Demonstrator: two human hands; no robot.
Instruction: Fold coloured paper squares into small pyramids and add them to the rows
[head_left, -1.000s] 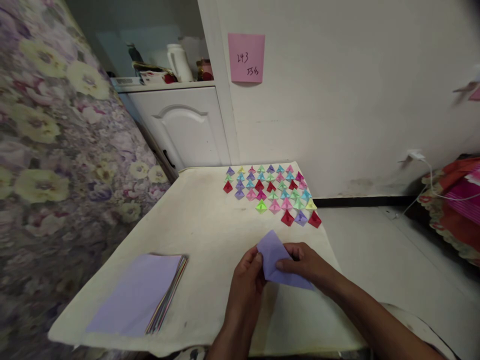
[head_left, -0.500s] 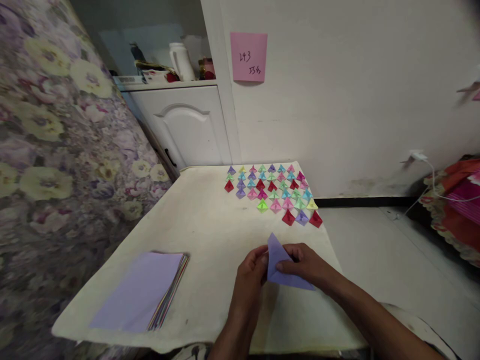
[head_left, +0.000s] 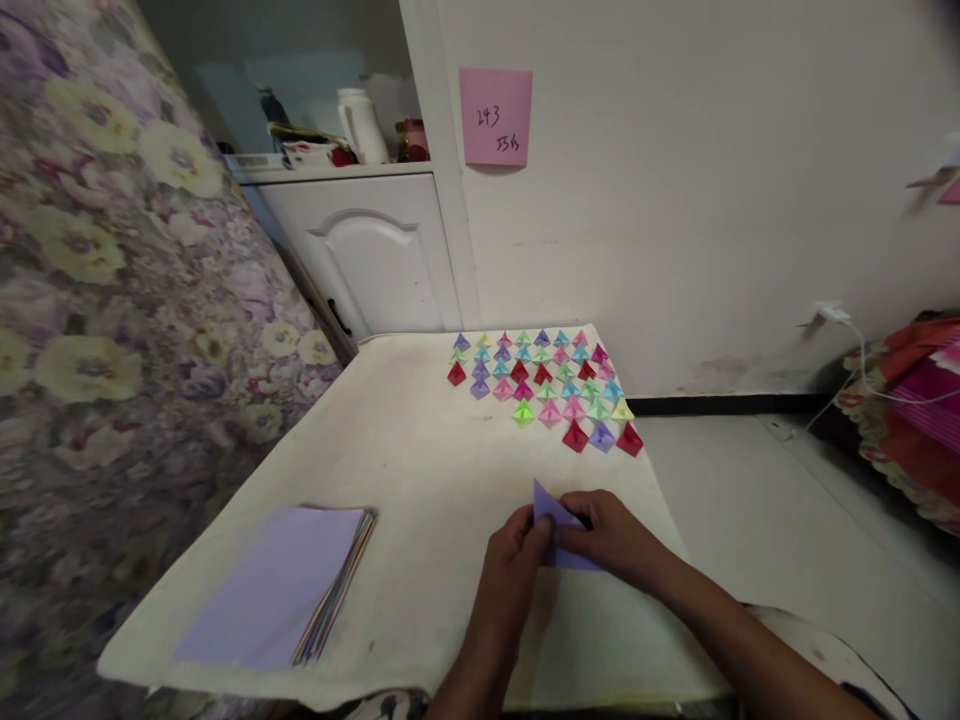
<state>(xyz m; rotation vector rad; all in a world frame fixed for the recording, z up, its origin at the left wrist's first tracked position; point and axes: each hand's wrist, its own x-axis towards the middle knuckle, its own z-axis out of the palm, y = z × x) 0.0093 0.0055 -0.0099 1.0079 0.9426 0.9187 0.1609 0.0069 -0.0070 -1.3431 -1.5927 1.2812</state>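
Note:
A folded sheet of purple paper [head_left: 579,560] is held between both hands over the front right of the table. My left hand [head_left: 517,545] grips its left side, the thumb lying on the paper near the middle. My right hand [head_left: 604,530] pinches the right part, thumb on top and fingers behind. One pointed corner sticks up between the hands; the fingers cover much of the rest. Beyond them, rows of small folded paper pieces [head_left: 550,412] in red, pink, green, blue, purple and yellow lie on the table.
On the left of the cream-covered table [head_left: 420,480] lies a stack of coloured paper [head_left: 277,585], purple on top. A floral curtain [head_left: 97,300] hangs at the left. Behind stand a white cabinet [head_left: 367,255] and a wall bearing a pink note [head_left: 495,117].
My left thumb has come round onto the front of the paper. Less of the sheet shows now, and its upper corner sits slightly lower and looks narrower.

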